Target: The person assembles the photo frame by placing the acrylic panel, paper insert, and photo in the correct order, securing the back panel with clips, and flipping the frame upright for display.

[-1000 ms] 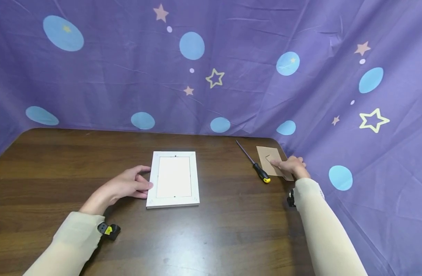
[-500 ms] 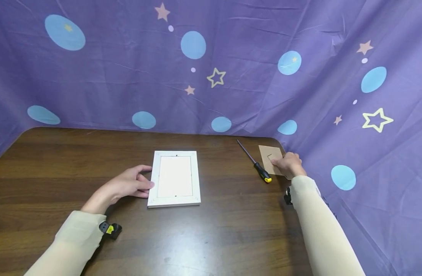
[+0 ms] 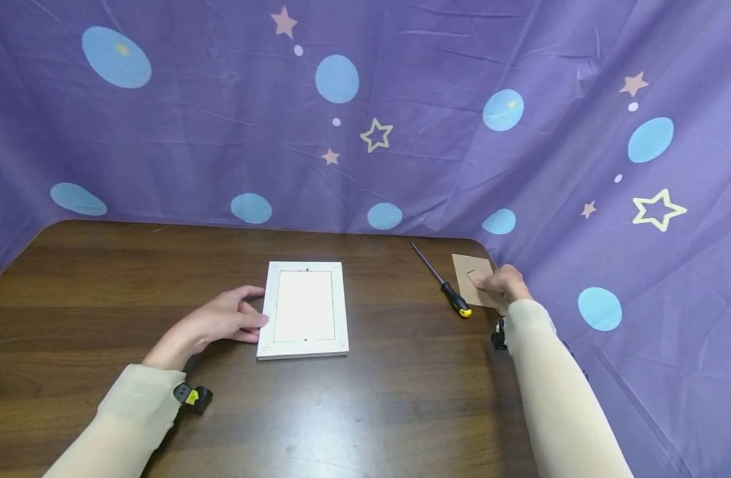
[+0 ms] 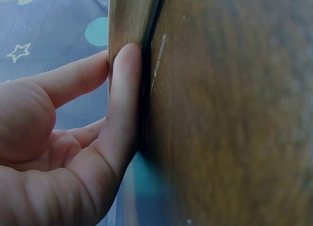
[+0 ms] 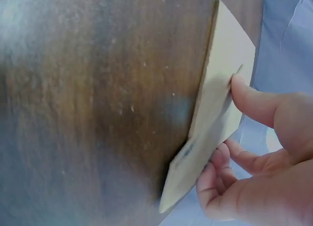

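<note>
A white picture frame (image 3: 265, 312) lies flat on the table, its middle showing a plain white rectangle. Against the frame's left side rests my left hand (image 3: 224, 320), with extended fingers. In the left wrist view, one finger of that hand (image 4: 73, 143) lies along the wood-coloured side edge of the frame (image 4: 132, 15). On the right, my right hand (image 3: 505, 285) holds a thin tan backing board (image 3: 468, 265). The right wrist view shows the thumb of that hand (image 5: 274, 138) on the board (image 5: 220, 64) and its other fingers curled at the edge, their tips partly hidden.
A screwdriver (image 3: 455, 297) with a black and yellow handle lies between the frame and the board, shaft pointing to the back. Behind the brown table (image 3: 389, 398) and along its right side hangs a purple curtain (image 3: 425, 86) with stars and blue ovals.
My right hand has shifted slightly left over the backing board, covering more of its lower right part. My left hand stays at the frame; the whole view has drifted a little.
</note>
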`<action>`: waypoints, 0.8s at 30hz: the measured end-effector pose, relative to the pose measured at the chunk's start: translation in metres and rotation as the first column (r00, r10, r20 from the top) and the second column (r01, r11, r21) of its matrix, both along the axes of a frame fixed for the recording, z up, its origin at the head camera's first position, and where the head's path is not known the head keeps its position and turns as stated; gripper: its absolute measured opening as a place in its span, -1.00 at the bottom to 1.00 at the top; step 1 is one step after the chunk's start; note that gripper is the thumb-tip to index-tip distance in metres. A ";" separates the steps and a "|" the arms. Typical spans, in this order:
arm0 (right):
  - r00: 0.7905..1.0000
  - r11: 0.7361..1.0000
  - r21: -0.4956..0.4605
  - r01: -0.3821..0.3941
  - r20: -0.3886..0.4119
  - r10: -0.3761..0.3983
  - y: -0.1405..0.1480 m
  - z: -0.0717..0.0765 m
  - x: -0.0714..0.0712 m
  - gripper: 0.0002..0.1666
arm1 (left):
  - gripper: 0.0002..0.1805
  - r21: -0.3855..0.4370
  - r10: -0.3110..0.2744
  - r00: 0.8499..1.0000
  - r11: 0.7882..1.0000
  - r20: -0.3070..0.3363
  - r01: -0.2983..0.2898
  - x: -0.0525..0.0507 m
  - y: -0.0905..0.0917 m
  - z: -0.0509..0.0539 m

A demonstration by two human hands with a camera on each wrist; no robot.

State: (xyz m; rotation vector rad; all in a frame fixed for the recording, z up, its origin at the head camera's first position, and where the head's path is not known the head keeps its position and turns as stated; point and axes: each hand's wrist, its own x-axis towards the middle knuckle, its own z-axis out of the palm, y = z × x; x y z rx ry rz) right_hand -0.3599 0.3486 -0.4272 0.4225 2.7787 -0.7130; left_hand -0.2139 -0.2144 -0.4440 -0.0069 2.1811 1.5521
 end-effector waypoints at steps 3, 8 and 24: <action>0.999 0.999 -0.049 0.022 0.042 -0.020 0.003 0.003 0.000 -0.13 | -0.11 0.001 -0.001 1.000 1.000 -0.003 0.001 -0.001 0.001 -0.001; 0.999 0.998 -0.065 0.012 0.035 -0.009 0.010 0.008 -0.003 -0.15 | -0.11 -0.001 -0.001 1.000 1.000 -0.009 0.001 -0.003 0.001 -0.002; 0.976 0.985 -0.148 -0.091 -0.208 0.059 0.005 0.033 -0.005 -0.55 | -0.11 -0.007 0.008 1.000 1.000 -0.018 -0.008 -0.002 0.001 -0.007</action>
